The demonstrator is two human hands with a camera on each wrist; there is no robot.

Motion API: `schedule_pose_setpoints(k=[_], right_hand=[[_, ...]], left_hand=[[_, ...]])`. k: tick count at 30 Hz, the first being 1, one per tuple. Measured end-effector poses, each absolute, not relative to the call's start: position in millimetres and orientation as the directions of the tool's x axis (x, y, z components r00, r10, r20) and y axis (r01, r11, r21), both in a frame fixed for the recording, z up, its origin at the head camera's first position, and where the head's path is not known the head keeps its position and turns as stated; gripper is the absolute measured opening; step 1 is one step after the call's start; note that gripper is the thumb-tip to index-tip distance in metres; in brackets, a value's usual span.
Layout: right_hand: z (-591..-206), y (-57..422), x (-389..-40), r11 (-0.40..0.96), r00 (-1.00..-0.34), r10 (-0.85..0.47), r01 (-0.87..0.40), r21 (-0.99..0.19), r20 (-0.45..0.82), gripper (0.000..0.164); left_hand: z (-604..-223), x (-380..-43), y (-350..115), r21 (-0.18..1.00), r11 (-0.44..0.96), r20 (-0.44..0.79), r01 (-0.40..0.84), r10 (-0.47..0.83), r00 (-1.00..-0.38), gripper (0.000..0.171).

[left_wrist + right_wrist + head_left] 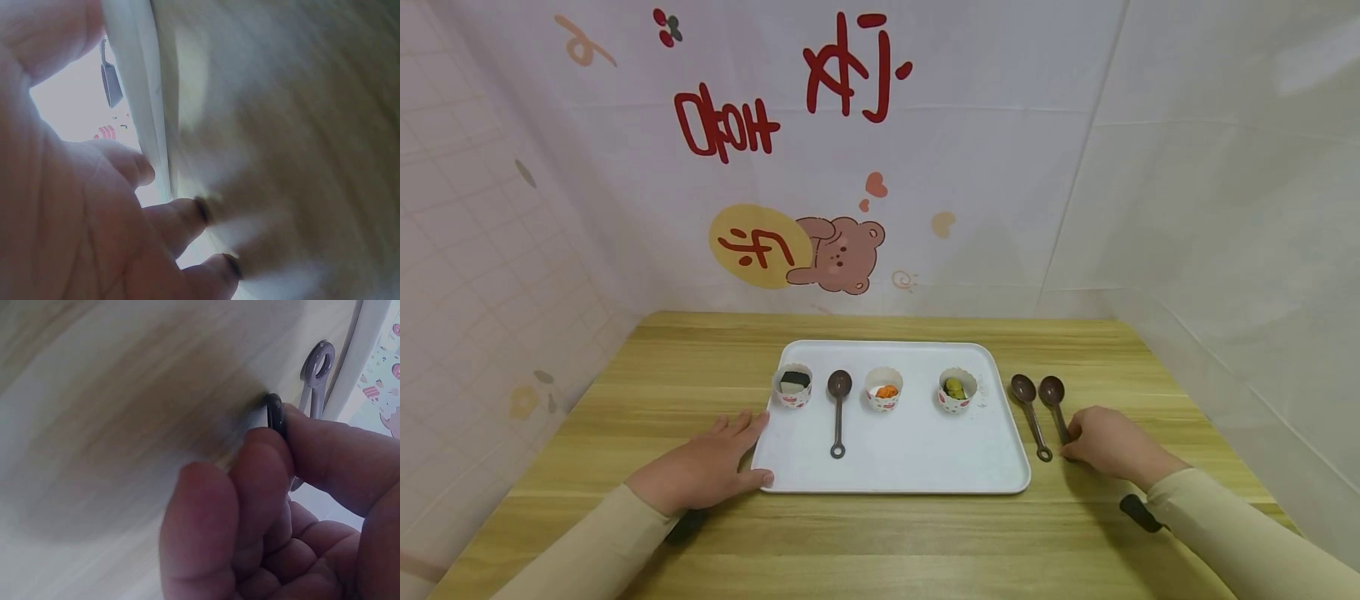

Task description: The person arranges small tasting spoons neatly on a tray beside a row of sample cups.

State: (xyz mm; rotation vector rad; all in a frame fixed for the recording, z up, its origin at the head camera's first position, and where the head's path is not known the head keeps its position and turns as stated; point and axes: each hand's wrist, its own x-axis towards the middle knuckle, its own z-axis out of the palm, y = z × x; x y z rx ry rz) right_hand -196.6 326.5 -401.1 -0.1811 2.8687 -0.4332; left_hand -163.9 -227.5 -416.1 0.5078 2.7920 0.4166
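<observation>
My left hand (707, 467) lies with its fingers extended at the left edge of a white tray (895, 467), the thumb on the rim. In the left wrist view, the fingers (178, 219) reach along the tray's side. My right hand (1112, 442) pinches the handle end of a brown spoon (1052, 392) on the table, right of the tray. The right wrist view shows the handle's tip (275, 415) between thumb and fingers. Beside it lies a second brown spoon (1024, 390). A third brown spoon (839, 385) lies on the tray.
Three paper cups stand on the tray: a left cup (793, 398) with black-and-white food, a middle cup (883, 403) with orange bits, and a right cup (953, 406) with green-yellow pieces. The wooden table (880, 550) meets a printed cloth (970, 167) behind and at both sides.
</observation>
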Motion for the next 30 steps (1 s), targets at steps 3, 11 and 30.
schedule_pose_setpoints(k=[3,11,30], right_hand=[[-401.5,326.0,-195.7,0.948,-0.965,-0.158,-0.09,-0.304,-0.207,0.019],[-402.5,327.1,-196.5,0.951,-0.966,-0.166,-0.103,-0.292,-0.2,0.016],[-400.7,328.2,-199.6,0.952,-0.974,-0.172,-0.126,-0.279,-0.147,0.022]], left_hand=[[-416.2,-163.7,-227.5,0.325,0.896,-0.209,0.302,0.38,-0.901,0.096],[-416.1,-164.1,-227.6,0.325,0.898,-0.216,0.297,0.376,-0.901,0.096],[-418.4,-166.2,-228.8,0.349,0.905,-0.261,0.242,0.342,-0.903,0.1]])
